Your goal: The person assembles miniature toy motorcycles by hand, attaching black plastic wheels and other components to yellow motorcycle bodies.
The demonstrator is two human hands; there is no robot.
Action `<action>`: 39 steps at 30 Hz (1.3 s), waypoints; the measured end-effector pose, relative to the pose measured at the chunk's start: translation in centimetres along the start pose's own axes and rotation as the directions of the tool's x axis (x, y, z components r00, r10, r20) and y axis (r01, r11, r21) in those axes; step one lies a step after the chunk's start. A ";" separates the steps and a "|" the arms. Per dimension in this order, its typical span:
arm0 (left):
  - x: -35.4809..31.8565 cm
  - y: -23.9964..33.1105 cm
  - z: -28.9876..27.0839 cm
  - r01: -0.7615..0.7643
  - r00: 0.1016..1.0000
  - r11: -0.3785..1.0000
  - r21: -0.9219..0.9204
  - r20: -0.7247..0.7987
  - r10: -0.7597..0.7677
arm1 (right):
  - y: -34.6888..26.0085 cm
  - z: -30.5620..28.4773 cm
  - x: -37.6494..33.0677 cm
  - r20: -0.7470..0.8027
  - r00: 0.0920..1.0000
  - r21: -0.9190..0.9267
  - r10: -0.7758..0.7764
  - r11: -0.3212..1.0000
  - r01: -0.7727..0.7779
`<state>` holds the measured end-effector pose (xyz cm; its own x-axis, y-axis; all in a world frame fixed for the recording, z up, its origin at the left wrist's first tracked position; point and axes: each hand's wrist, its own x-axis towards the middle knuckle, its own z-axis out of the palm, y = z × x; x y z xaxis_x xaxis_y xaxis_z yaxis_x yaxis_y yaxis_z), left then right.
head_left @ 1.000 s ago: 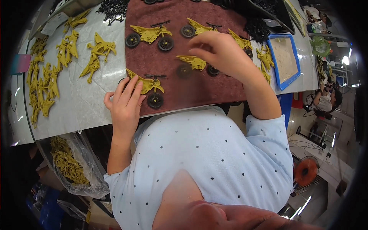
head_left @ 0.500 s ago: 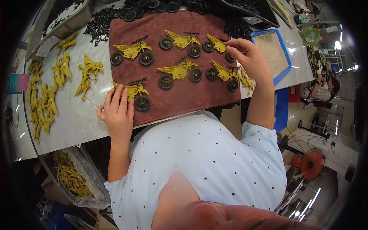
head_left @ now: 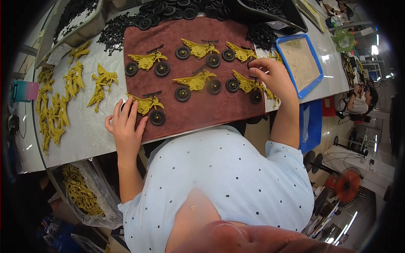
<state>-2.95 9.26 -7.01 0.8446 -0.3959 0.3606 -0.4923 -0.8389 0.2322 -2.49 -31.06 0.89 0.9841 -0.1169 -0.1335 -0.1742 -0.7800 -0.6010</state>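
Several yellow toy motorcycles with black wheels and handlebars lie on a brown cloth (head_left: 177, 118). My left hand (head_left: 125, 126) rests on the tail of the lower-left toy motorcycle (head_left: 145, 103), fingers spread; its rear wheel is mostly hidden under them. At the right, my right hand (head_left: 272, 76) has thumb and forefinger curled together beside the front wheel of the upper-right toy motorcycle (head_left: 240, 51). What lies between these fingertips, if anything, is hidden. Just below them is the lower-right toy motorcycle (head_left: 244, 82). Other toy motorcycles (head_left: 196, 81) stand between my hands.
Loose yellow body parts (head_left: 55, 111) cover the table's left side. Black wheels (head_left: 168, 12) and small black parts (head_left: 114, 31) are heaped along the far edge. A blue-rimmed tray (head_left: 319, 69) is at the right. Below the table sits a bag of yellow parts (head_left: 82, 192).
My right hand has moved down from the front of the upper-right toy motorcycle toward the lower one. My left hand stays at the lower-left toy motorcycle, its fingers a little more spread.
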 end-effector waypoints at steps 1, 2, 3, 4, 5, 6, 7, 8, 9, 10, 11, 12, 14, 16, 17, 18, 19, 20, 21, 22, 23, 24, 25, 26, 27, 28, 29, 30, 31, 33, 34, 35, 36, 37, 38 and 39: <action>0.0 -0.3 -0.3 -0.001 1.000 1.000 -0.013 0.021 0.001 | -0.2 -0.1 -0.2 0.006 1.000 0.006 -0.007 1.000 0.007; 0.0 -0.5 -0.6 -0.001 0.999 1.000 -0.025 0.042 0.002 | -0.4 -0.4 -0.5 -0.024 0.996 0.035 0.084 0.996 -0.084; 0.1 -0.7 -0.8 0.006 0.999 1.000 -0.014 0.043 -0.005 | -0.4 -0.6 -0.6 -0.050 0.983 0.066 0.176 0.983 -0.172; 0.0 -0.9 -0.9 0.007 0.999 1.000 -0.016 0.043 -0.006 | 0.4 -0.6 -0.6 -0.040 0.986 0.075 0.163 0.984 -0.160; 0.0 -1.2 -1.1 0.004 0.999 1.000 -0.022 0.043 -0.003 | 1.7 -0.7 -0.7 -0.096 0.991 0.053 0.096 0.994 -0.091; 0.1 -1.5 -1.2 0.009 0.999 1.000 -0.011 0.042 -0.008 | 2.5 -0.7 -0.7 -0.153 0.988 0.027 0.028 0.999 -0.024; 0.3 -1.6 -1.3 0.013 0.999 0.999 -0.030 0.037 -0.012 | 2.3 -1.1 -1.0 -0.162 0.985 0.046 0.068 0.997 -0.061; 0.4 -1.7 -1.4 0.015 0.999 0.999 -0.051 0.032 -0.013 | 2.5 -1.3 -1.1 -0.164 0.984 0.051 0.066 0.997 -0.058; 0.6 -1.7 -1.6 0.010 1.000 0.999 -0.049 0.030 -0.008 | 2.9 -1.5 -1.3 -0.168 0.979 0.103 0.116 0.990 -0.100; 1.0 -1.6 -1.7 -0.010 0.999 0.998 -0.058 0.051 0.013 | 3.2 -1.7 -1.6 -0.175 0.970 0.155 0.171 0.977 -0.144; 1.4 -1.5 -1.9 -0.032 0.997 0.997 -0.071 0.072 0.038 | 3.9 -1.5 -1.7 -0.189 0.966 0.156 0.178 0.976 -0.150; 1.8 -1.5 -2.1 -0.051 0.996 0.996 -0.080 0.068 0.056 | 4.8 -1.2 -1.7 -0.214 0.966 0.160 0.146 0.981 -0.113; 2.1 -1.3 -2.3 -0.069 0.986 0.993 -0.093 0.143 0.082 | 5.0 -1.4 -2.2 -0.265 0.958 0.150 0.105 0.986 -0.067; 2.3 -1.3 -2.5 -0.100 0.981 0.988 -0.115 0.152 0.117 | 5.2 -1.3 -2.4 -0.276 0.959 0.116 0.067 0.993 -0.036; 2.5 -1.3 -2.4 -0.091 0.979 0.988 -0.123 0.171 0.112 | 5.3 -1.2 -2.5 -0.274 0.959 0.079 0.072 0.996 -0.052; 2.7 -1.4 -2.2 -0.082 0.976 0.988 -0.129 0.191 0.106 | 5.0 -1.3 -3.0 -0.294 0.952 0.074 0.086 0.995 -0.067; 2.9 -1.5 -2.0 -0.091 0.976 0.986 -0.142 0.184 0.117 | 4.5 -1.4 -3.4 -0.270 0.954 0.105 0.135 0.988 -0.110; 3.1 -1.7 -1.8 -0.108 0.974 0.983 -0.151 0.182 0.135 | 4.2 -1.6 -3.7 -0.242 0.953 0.137 0.180 0.979 -0.151; 3.2 -1.8 -1.6 -0.097 0.971 0.984 -0.151 0.202 0.127 | 4.1 -1.8 -4.0 -0.237 0.950 0.155 0.202 0.973 -0.169; 3.2 -1.8 -1.5 -0.078 0.968 0.986 -0.146 0.224 0.110 | 4.3 -1.8 -4.2 -0.240 0.948 0.156 0.207 0.972 -0.173; 3.3 -1.7 -1.4 -0.080 0.968 0.986 -0.146 0.226 0.112 | 4.7 -1.7 -4.3 -0.245 0.948 0.169 0.202 0.972 -0.163; 3.4 -1.6 -1.4 -0.096 0.970 0.981 -0.170 0.206 0.131 | 4.9 -1.7 -4.3 -0.247 0.949 0.182 0.194 0.972 -0.152; 3.4 -1.5 -1.6 -0.104 0.973 0.978 -0.182 0.187 0.138 | 5.0 -1.5 -4.2 -0.236 0.954 0.188 0.187 0.971 -0.144; 3.3 -1.4 -1.7 -0.091 0.974 0.982 -0.168 0.192 0.123 | 5.1 -1.4 -4.2 -0.254 0.949 0.188 0.186 0.972 -0.140; 3.1 -1.3 -1.6 -0.093 0.974 0.979 -0.183 0.188 0.128 | 5.3 -1.3 -4.1 -0.270 0.946 0.188 0.181 0.973 -0.133; 3.3 -1.3 -1.6 -0.097 0.974 0.976 -0.194 0.182 0.133 | 6.2 -1.1 -4.2 -0.306 0.942 0.195 0.138 0.978 -0.080; 3.3 -1.4 -1.5 -0.096 0.974 0.972 -0.213 0.183 0.136 | 6.5 -1.3 -4.3 -0.283 0.944 0.188 0.168 0.975 -0.118; 3.4 -1.3 -1.6 -0.074 0.976 0.980 -0.185 0.187 0.109 | 6.5 -1.4 -4.3 -0.259 0.946 0.179 0.197 0.972 -0.153; 3.5 -1.2 -1.5 -0.068 0.977 0.970 -0.232 0.183 0.112 | 6.2 -1.3 -4.4 -0.260 0.944 0.212 0.203 0.966 -0.149; 3.4 -1.8 -1.8 -0.080 0.978 0.962 -0.261 0.165 0.126 | 5.7 -1.3 -4.4 -0.240 0.944 0.266 0.226 0.951 -0.160; 3.2 -2.0 -2.0 -0.068 0.980 0.966 -0.251 0.165 0.112 | 5.5 -1.4 -4.4 -0.236 0.942 0.274 0.237 0.947 -0.170; 3.1 -2.3 -2.2 -0.056 0.983 0.966 -0.251 0.158 0.098 | 5.5 -1.3 -4.3 -0.232 0.944 0.281 0.234 0.945 -0.166; 2.9 -2.6 -2.4 -0.047 0.985 0.966 -0.254 0.150 0.087 | 5.4 -1.2 -4.2 -0.231 0.944 0.288 0.234 0.944 -0.163; 2.8 -2.8 -2.5 -0.045 0.985 0.966 -0.254 0.148 0.085 | 5.4 -1.1 -4.0 -0.231 0.945 0.287 0.232 0.944 -0.162; 2.5 -3.0 -2.6 -0.021 0.986 0.972 -0.234 0.155 0.058 | 5.2 -1.1 -3.9 -0.229 0.947 0.276 0.226 0.948 -0.159; 2.3 -3.2 -2.7 0.002 0.986 0.976 -0.216 0.161 0.034 | 5.2 -1.1 -3.8 -0.230 0.948 0.266 0.222 0.951 -0.158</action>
<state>0.03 12.09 -4.45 0.8504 -0.4788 0.2181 -0.5245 -0.7389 0.4230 -7.10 -35.31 -0.84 0.9019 -0.4247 -0.0788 -0.3301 -0.5599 -0.7600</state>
